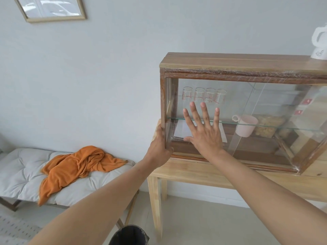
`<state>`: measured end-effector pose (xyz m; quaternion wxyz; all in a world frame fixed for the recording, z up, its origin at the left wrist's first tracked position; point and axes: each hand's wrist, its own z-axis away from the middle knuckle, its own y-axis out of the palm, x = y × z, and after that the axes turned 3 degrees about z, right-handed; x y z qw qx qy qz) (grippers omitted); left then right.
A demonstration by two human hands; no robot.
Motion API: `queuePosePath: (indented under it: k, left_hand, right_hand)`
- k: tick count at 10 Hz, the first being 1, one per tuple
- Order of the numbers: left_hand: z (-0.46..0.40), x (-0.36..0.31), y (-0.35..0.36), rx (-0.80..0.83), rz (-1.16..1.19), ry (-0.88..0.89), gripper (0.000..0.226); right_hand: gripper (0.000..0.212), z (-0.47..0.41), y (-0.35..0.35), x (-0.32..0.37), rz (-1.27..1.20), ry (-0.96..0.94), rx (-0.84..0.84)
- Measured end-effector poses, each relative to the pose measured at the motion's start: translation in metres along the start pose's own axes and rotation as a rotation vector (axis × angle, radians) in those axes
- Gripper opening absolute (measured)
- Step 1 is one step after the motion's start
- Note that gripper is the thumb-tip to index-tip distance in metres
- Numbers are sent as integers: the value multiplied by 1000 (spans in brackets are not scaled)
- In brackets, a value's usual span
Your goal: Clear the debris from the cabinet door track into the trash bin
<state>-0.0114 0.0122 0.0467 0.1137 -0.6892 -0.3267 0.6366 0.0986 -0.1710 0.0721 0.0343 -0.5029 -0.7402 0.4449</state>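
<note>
Setting: wooden table (194,171) against a pale wall, cabinet (230,62) on top.
Left hand (160,149): wrapped around the cabinet's corner post.
Right hand (205,129): spread flat on the glass door (244,103).
Progress: likely just starting; track (230,162) unreached, trash bin (130,235) waiting below.

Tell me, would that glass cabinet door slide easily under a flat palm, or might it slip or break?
The glass door looks smooth, so the flat right hand may slip rather than drag it. It seems thin and unframed, so probably fragile. The left hand braces the cabinet, suggesting it might otherwise shift.
</note>
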Motion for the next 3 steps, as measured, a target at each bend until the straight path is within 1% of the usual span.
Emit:
queuePosePath:
  k: [1, 2, 3]
  left_hand:
    - [-1, -6, -7, 41, -24, -61, 85]
    - [10, -35, -21, 31, -168, -97, 72]
    - [23, -69, -29, -61, -345, -87, 81]
  right_hand:
    - [130, 2, -8, -3, -12, -29, 43]
    - [115, 12, -38, -13, -25, -62, 109]
    - [95, 29, -62, -25, -122, -68, 221]
